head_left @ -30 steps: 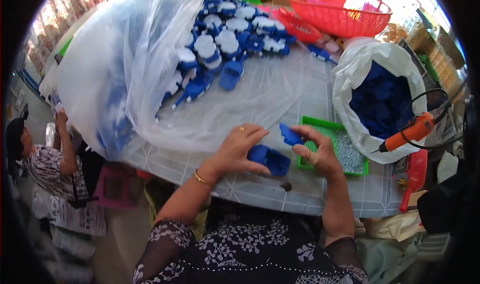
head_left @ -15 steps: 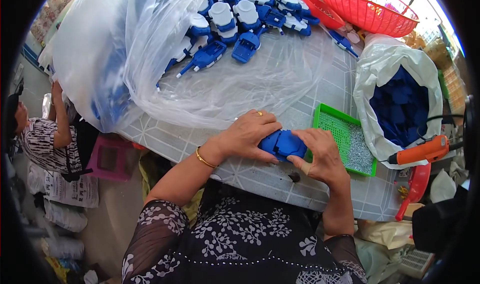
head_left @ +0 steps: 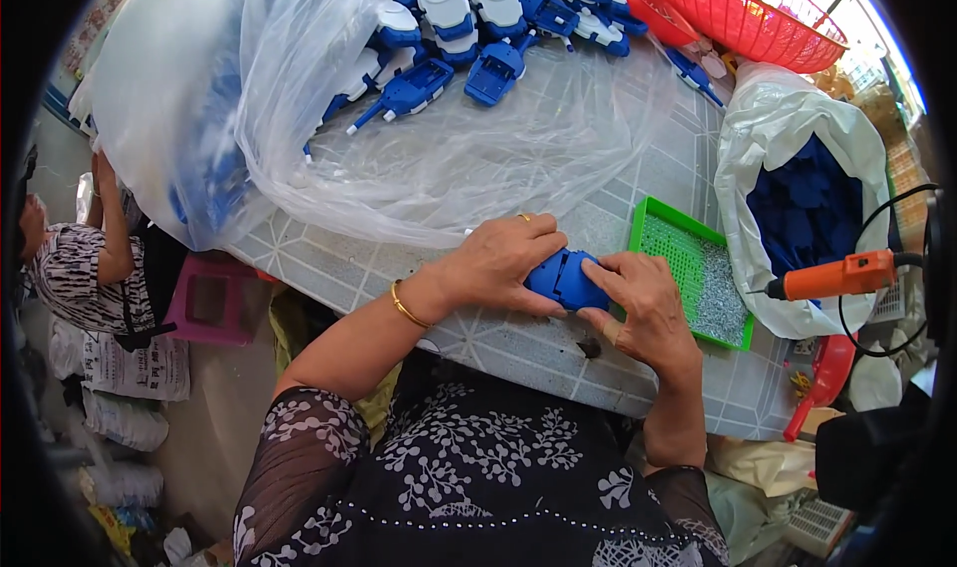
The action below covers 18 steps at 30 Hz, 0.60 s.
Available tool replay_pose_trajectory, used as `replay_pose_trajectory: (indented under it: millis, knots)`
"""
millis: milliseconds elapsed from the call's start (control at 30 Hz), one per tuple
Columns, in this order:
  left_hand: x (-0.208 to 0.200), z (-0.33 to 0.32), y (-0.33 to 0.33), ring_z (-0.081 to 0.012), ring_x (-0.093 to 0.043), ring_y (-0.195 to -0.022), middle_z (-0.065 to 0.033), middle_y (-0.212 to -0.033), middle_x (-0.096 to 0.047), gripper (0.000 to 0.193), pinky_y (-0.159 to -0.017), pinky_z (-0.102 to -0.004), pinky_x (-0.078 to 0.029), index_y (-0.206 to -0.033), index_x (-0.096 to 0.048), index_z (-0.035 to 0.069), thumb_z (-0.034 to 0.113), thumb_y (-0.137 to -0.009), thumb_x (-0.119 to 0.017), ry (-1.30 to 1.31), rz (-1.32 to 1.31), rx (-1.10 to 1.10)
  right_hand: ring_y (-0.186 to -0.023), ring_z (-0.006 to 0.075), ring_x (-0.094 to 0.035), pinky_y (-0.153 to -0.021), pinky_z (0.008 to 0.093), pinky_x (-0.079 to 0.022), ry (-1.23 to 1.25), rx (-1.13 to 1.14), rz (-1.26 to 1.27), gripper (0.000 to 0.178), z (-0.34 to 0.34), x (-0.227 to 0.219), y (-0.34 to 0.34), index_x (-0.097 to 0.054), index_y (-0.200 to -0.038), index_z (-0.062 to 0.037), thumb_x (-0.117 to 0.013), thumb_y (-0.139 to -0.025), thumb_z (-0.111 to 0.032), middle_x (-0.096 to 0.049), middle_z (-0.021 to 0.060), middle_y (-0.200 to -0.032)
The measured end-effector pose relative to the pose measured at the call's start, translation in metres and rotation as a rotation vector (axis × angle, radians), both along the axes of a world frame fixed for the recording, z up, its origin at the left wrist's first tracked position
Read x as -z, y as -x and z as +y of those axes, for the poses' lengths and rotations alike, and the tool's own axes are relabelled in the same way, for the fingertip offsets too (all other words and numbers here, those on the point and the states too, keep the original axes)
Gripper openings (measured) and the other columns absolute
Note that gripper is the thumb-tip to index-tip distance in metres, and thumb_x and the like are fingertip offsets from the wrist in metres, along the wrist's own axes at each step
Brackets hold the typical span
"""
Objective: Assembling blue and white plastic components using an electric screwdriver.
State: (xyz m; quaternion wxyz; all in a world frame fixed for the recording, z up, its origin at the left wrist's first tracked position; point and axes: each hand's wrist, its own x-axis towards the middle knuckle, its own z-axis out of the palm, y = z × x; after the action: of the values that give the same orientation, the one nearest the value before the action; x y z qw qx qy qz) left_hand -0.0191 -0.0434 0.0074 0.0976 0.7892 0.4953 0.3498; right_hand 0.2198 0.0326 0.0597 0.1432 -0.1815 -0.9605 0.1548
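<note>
Blue plastic casing [head_left: 570,280], one, rounded, a dark seam across its upper face; located between two bare hands, over the near part of the counter [head_left: 469,340]. Whether it rests on the surface cannot be told.

Left hand [head_left: 506,265]: fingers and thumb gripping the casing's left end. Right hand [head_left: 648,306]: fingers and thumb gripping the right end, thumb on the upper face.

Green tray [head_left: 638,230], just beyond the right hand, holding small silvery pieces [head_left: 723,293].

White sack [head_left: 740,178], mouth open, right of the tray; dark blue pieces [head_left: 805,203] within.

Orange tool [head_left: 837,276], corded, in front of the sack.

Clear plastic bag [head_left: 399,193], spread across the far left; blue-and-white units [head_left: 495,73], piled at its mouth.

Red basket [head_left: 758,18], openwork, far right.
</note>
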Motion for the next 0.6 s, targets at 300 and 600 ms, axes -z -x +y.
replay_pose_trajectory:
  millis: [300, 600]
  knots:
    - [0.0006, -0.0018, 0.0003, -0.0341, -0.063, -0.082, -0.0134, -0.092, -0.057, 0.059, -0.069, -0.0433, -0.051, -0.094, -0.059, 0.003, 0.047, -0.066, -0.086, 0.005, -0.015, 0.007, -0.102, 0.0303, -0.061, -0.091, 0.0419, -0.044, -0.04, -0.035, -0.024, 0.06, -0.0037, -0.0037, 0.0015, -0.067, -0.124, -0.0072, -0.085, -0.068, -0.017, -0.066, 0.0111, -0.114]
    - [0.0041, -0.0011, 0.0013, -0.0348, -0.063, -0.081, -0.013, -0.093, -0.057, 0.062, -0.069, -0.0437, -0.052, -0.098, -0.06, 0.003, 0.048, -0.065, -0.087, 0.031, -0.011, 0.015, -0.105, 0.0298, -0.06, -0.089, 0.0407, -0.044, -0.083, -0.078, -0.047, 0.056, -0.0013, 0.0025, 0.006, -0.064, -0.125, -0.0058, -0.082, -0.072, -0.014, -0.064, 0.0122, -0.118]
